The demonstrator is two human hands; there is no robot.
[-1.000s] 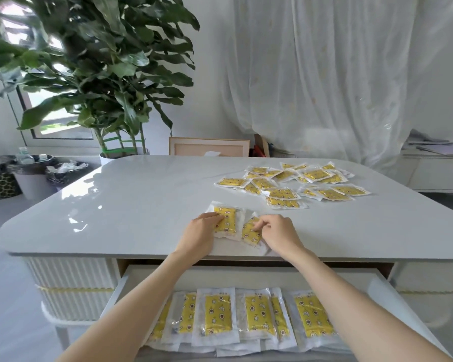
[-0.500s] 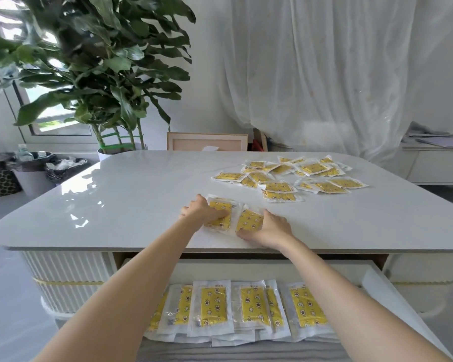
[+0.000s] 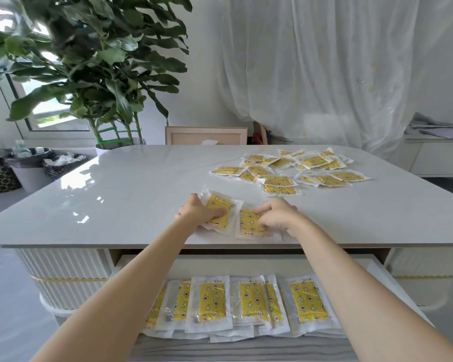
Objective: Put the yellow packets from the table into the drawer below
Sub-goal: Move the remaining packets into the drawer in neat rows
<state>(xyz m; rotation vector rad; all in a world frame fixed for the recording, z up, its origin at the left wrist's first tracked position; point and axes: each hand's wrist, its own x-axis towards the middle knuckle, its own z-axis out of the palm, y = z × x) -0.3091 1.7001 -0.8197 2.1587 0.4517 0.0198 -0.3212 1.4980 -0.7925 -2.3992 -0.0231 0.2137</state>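
Two yellow packets in clear wrap lie near the front edge of the white table (image 3: 115, 205). My left hand (image 3: 198, 212) grips the left packet (image 3: 220, 205), fingers curled over its near side. My right hand (image 3: 277, 215) pinches the right packet (image 3: 247, 220) with curled fingers. Farther back on the right a scatter of several more yellow packets (image 3: 280, 180) lies flat. Below the tabletop the drawer (image 3: 246, 265) stands pulled out, with several yellow packets (image 3: 212, 301) laid in a row inside it.
A large potted plant (image 3: 102, 74) stands behind the table's left corner. Bins (image 3: 32, 168) sit on the floor at the left. A wooden frame (image 3: 205, 135) leans behind the table, a white curtain (image 3: 324, 74) hangs at the back, and a low cabinet (image 3: 439, 158) is at the right.
Both hands have shifted a little farther onto the table and curled tighter round the two near packets; the left packet's far edge has lifted.
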